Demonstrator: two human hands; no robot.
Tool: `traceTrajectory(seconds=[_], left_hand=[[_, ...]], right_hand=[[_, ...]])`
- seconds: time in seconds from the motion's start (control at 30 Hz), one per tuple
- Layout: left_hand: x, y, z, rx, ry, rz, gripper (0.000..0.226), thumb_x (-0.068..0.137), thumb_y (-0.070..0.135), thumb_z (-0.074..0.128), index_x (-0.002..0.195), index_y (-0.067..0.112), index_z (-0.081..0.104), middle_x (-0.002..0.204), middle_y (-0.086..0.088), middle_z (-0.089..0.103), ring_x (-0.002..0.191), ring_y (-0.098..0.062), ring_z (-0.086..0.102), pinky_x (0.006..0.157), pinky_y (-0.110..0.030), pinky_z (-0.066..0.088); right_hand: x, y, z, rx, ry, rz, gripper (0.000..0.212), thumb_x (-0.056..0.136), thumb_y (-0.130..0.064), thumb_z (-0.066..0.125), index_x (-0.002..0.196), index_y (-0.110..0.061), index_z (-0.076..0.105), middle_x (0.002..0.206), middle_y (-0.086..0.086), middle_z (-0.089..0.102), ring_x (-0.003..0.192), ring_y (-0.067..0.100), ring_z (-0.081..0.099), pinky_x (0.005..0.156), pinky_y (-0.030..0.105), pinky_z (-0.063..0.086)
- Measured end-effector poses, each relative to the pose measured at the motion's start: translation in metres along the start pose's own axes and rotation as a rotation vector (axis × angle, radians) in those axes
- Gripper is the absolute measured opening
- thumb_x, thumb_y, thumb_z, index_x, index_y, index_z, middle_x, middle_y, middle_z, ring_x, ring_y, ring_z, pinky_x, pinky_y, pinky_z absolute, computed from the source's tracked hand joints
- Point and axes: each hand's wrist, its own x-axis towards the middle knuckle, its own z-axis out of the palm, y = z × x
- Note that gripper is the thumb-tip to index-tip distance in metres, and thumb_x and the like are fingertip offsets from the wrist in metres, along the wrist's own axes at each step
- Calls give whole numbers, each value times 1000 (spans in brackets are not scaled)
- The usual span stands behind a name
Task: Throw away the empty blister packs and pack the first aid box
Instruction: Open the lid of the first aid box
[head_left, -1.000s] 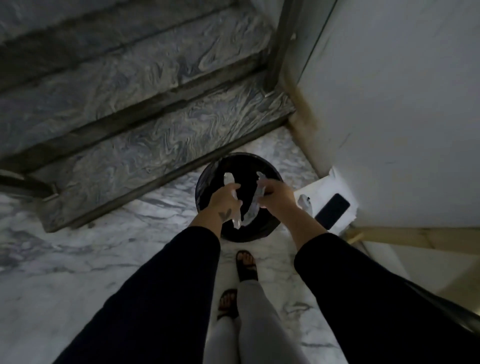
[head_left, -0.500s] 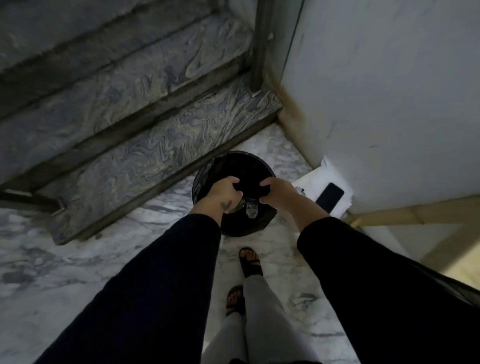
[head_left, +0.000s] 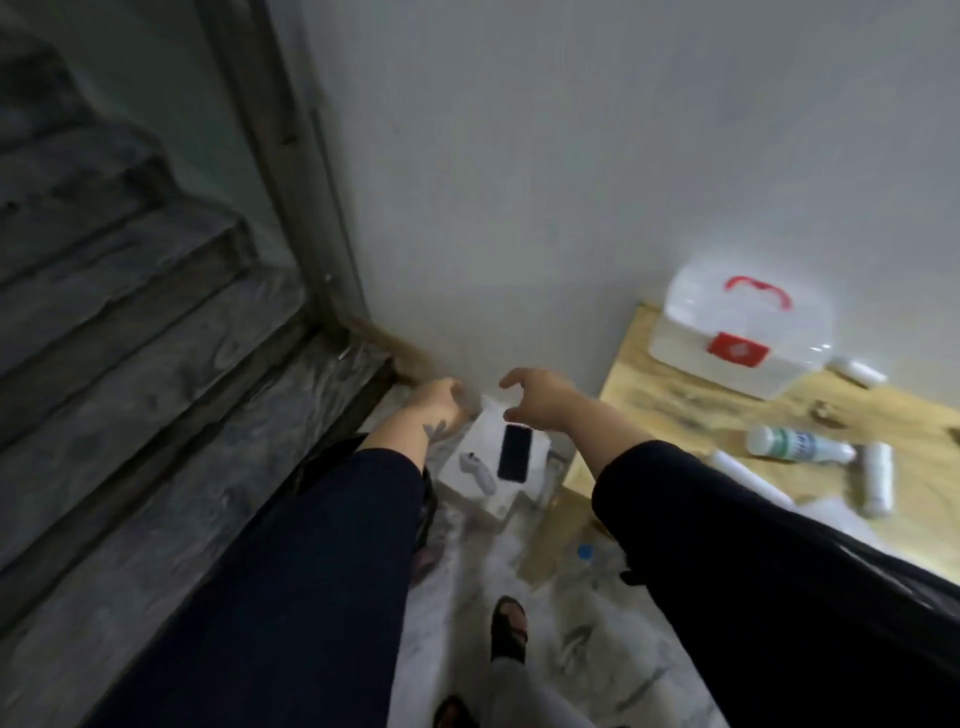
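Note:
A white first aid box (head_left: 740, 338) with a red handle and red label stands closed on a wooden table (head_left: 675, 410) at the right, by the wall. Near it lie a white bottle with a green label (head_left: 797, 445) and white tubes (head_left: 878, 478). My left hand (head_left: 441, 402) hangs in mid-air with fingers curled and nothing in them. My right hand (head_left: 540, 397) is beside it, fingers spread and empty. Both hover over the floor, left of the table. A dark edge of the black bin (head_left: 428, 499) peeks out under my left sleeve. No blister packs are visible.
A white box (head_left: 467, 447) on the floor below my hands carries a black phone (head_left: 515, 452) and a small white device (head_left: 478, 473). Marble stairs (head_left: 130, 364) rise on the left. A grey wall (head_left: 571, 182) stands ahead. My sandalled foot (head_left: 509, 623) is on the marble floor.
Both hands held blister packs over the black bin, lowered them into it, and now are raised and empty. The view has swung right, bringing the table and first aid box in.

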Motion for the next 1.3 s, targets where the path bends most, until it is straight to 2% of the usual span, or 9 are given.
traceTrajectory(seconds=[0.13,0.33,0.47,0.6,0.9,1.0,1.1,1.17,1.3], left_hand=[[0,75,24,82,-43,139,43,97,19,50,139,12,45,145,-10,46,128,-30,48,105,-39,43],[8,181,59,216,-55,394,48,94,25,56,140,23,46,146,-4,46,129,-27,49,100,-34,43],[22,232,83,274,44,617,49,91,15,55,139,21,46,150,-3,39,137,-24,38,110,-36,36],[44,261,102,337,139,767,56,92,16,57,144,23,40,156,4,29,146,-17,22,115,-33,26],[99,272,140,602,221,820,79,92,22,62,154,26,13,163,3,7,151,-18,2,120,-37,5],[106,268,152,621,276,833,81,94,14,59,154,28,7,164,3,4,151,-18,0,118,-36,-3],[109,262,159,611,344,838,78,96,7,53,154,29,5,164,2,4,151,-17,-2,116,-34,-9],[110,261,160,604,346,850,75,97,6,49,154,28,5,164,2,4,151,-17,-3,116,-34,-10],[111,262,157,577,335,862,74,97,7,49,154,29,7,164,3,6,151,-16,0,118,-32,-7]], right_hand=[[-44,60,-41,62,149,116,49,87,-19,63,133,-17,48,134,11,55,121,28,53,96,29,42],[-92,150,-90,85,376,263,49,84,-11,60,132,-19,50,135,10,55,124,28,50,101,32,41],[-107,201,-110,-8,469,302,50,84,-17,59,132,-24,48,136,6,51,126,28,44,104,39,41],[-97,238,-120,-86,540,269,57,86,-25,62,138,-26,39,149,5,37,140,25,30,114,40,30],[-39,271,-98,-282,592,164,72,92,-35,53,149,-25,11,161,3,6,149,22,0,121,44,1],[-30,278,-87,-364,638,177,76,90,-33,56,150,-24,10,161,4,9,149,24,4,120,43,1],[-22,283,-77,-443,710,196,84,77,-29,73,146,-21,25,154,6,33,144,26,27,116,44,13],[-16,287,-73,-462,728,219,88,73,-28,77,144,-21,26,151,6,38,141,26,33,114,45,17],[-17,288,-77,-495,773,185,73,80,-30,71,142,-19,34,149,7,41,140,28,36,115,44,24]])
